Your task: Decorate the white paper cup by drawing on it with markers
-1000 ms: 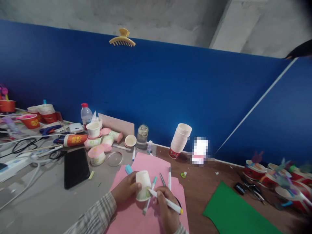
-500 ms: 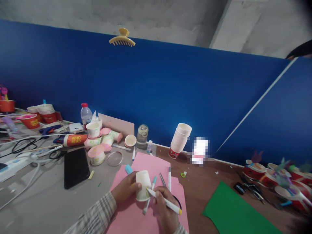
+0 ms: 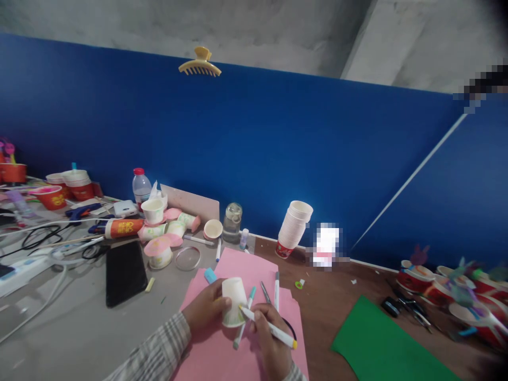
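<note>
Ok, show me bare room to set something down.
Grey tabletop between the phone and the left sleeve; brown tabletop between the pink paper and the green sheet. Crowded: the pink paper, under hands, markers and scissors; the far left, with cups and a power strip.

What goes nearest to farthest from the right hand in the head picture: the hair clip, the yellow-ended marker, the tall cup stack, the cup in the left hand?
1. Yellow-ended marker: in the right hand.
2. Cup: just left, in the left hand.
3. Tall cup stack: farther back, near the blue wall.
4. Hair clip: farthest, high at the wall's top edge.
</note>
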`<act>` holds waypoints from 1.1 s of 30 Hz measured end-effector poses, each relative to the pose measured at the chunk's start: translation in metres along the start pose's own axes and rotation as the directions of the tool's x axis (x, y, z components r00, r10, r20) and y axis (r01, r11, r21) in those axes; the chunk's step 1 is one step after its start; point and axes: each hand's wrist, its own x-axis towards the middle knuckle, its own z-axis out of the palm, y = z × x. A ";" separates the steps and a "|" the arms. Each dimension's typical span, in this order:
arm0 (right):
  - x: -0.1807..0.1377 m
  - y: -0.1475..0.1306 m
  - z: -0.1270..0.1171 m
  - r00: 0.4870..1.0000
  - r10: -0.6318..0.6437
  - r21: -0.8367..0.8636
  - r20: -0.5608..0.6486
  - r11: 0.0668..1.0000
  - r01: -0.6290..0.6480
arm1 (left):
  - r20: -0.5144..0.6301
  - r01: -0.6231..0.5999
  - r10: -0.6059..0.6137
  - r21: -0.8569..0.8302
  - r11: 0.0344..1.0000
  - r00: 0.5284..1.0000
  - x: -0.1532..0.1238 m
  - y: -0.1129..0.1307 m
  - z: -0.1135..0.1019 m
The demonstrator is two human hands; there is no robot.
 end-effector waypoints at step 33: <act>0.001 0.013 -0.004 0.989 0.147 0.042 0.029 0.988 -0.148 | -0.011 0.011 -0.011 -0.038 0.999 1.000 0.000 0.001 0.000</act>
